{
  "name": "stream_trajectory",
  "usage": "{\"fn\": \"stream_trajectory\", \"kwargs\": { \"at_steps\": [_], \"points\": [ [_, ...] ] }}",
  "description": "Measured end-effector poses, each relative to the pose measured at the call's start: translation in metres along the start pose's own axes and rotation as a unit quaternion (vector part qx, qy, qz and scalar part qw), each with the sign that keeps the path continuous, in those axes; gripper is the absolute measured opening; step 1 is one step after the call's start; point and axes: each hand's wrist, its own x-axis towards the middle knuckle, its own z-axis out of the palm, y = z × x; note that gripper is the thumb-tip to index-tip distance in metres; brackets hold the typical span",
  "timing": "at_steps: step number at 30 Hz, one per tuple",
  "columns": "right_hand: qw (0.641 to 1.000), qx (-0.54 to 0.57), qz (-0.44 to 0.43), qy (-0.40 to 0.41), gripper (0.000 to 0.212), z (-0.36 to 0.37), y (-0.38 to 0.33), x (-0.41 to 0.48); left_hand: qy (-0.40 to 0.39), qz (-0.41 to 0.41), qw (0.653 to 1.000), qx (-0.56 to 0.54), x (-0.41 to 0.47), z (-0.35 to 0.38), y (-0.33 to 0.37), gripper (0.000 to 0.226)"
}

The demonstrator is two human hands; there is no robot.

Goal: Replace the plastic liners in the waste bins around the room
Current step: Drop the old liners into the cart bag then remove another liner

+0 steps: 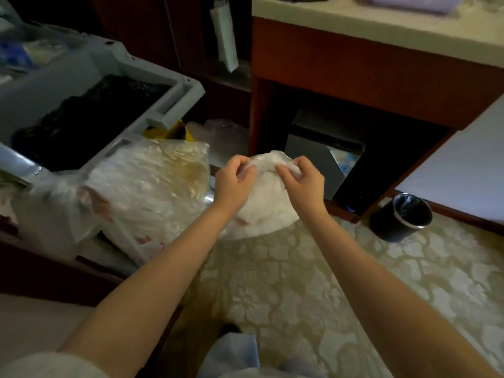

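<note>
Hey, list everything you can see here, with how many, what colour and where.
liner: one, white, centre
rubbish bag: one, clear, left beside the cart
cart: one, grey, upper left
black bags: pile, black, cart's tray
waste bin: one, black, floor at right
desk: one, red-brown, pale top, upper right
carpet: one, beige floral, underfoot
left grip: one, bare hand, pinching the liner's top
right grip: one, bare hand, pinching the liner's top

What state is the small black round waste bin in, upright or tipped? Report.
Upright: the small black round waste bin stands on the carpet, mouth facing up.
</note>
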Motion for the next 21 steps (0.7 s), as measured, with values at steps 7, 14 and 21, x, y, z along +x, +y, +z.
{"fn": "stream_trajectory", "kwargs": {
  "at_steps": [7, 14, 21],
  "points": [
    [0.996, 0.059, -0.064, -0.027, 0.031, 0.068, -0.061, 0.083, 0.109, 0.016, 0.993, -0.033, 0.096, -0.049, -0.003, 0.003],
    [0.974, 0.115, -0.151, -0.123, 0.032, 0.152, -0.105, 0.173, 0.237, 0.017, 0.971, 0.0, 0.184, -0.1, -0.023, 0.005],
    [0.934, 0.125, -0.244, -0.228, 0.025, 0.239, -0.145, 0.24, 0.378, -0.009, 0.921, 0.092, 0.249, -0.154, -0.05, 0.004]
  ]
}}
